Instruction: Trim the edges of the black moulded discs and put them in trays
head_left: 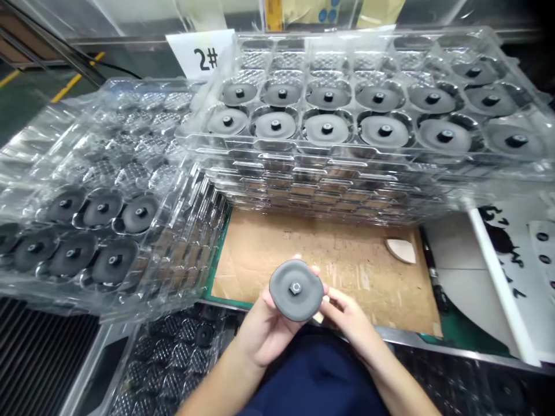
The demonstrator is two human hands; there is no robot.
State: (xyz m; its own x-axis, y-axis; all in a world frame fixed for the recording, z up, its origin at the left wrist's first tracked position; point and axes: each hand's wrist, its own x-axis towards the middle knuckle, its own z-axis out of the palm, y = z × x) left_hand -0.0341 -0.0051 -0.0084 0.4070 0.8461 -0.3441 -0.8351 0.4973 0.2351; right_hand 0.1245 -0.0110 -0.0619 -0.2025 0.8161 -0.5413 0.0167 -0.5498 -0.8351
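Near the brown rectangular cardboard sheet (347,248), our left hand (274,336) grips a grey rounded rubber-like disc (296,290); right hand (348,315) touches its rim, grip unclear. Likely light, firm; hold there.

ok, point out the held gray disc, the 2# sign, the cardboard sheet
Gray disc (295,288): head view, central stud.
2# sign (203,56): head view, printed front.
Cardboard sheet (351,260): head view, bare top surface.
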